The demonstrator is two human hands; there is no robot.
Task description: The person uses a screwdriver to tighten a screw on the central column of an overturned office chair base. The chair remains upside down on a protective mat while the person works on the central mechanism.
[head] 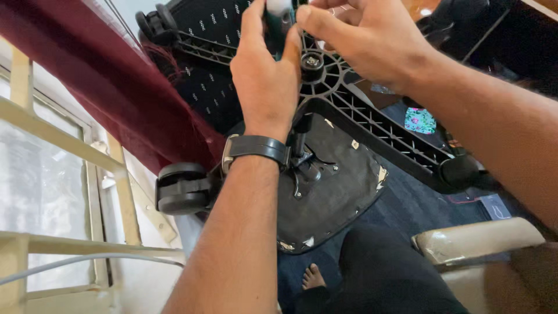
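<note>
An office chair lies overturned in front of me, its black star-shaped wheel base (372, 125) and the underside of the seat (331, 197) facing me. My left hand (264, 75), with a black watch on the wrist, grips a tool with a teal and white handle (278, 20) beside the hub (313, 61) of the base. My right hand (360, 35) is at the top of the same handle, fingers curled over it. The tool's tip is hidden behind my hands.
A dark red curtain (99, 75) hangs at the left beside a window with a cream frame (64, 145). Chair casters (180, 189) stick out at the left and right. A beige armrest (482, 241) is at lower right. My leg and bare foot (314, 276) rest on dark blue carpet.
</note>
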